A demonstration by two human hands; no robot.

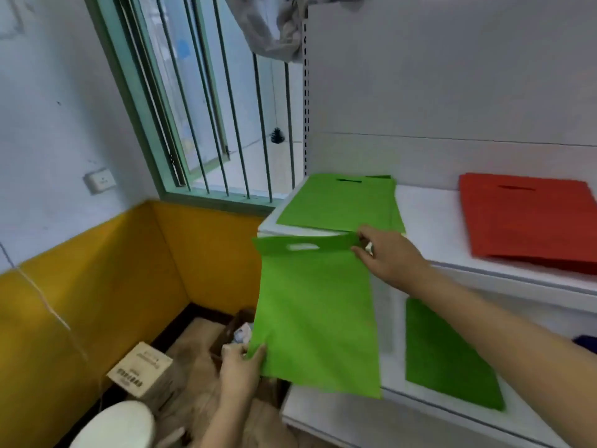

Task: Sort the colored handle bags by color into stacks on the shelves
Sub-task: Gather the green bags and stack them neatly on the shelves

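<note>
A green handle bag [318, 312] hangs in the air in front of the white shelf unit. My right hand [384, 255] pinches its top right corner beside the handle slot. My left hand [242, 363] pinches its bottom left corner. On the upper shelf [429, 218] behind it lies a stack of green bags [339, 202], and to the right a stack of red bags [529, 221]. Another green bag [449, 354] lies on the lower shelf. A dark blue bag [586, 342] shows at the far right edge.
A barred window [219, 124] with a green frame is to the left of the shelves. On the floor stand a cardboard box [140, 370], a white round object [116, 425] and a dark container [232, 331]. Grey cloth [274, 27] hangs above.
</note>
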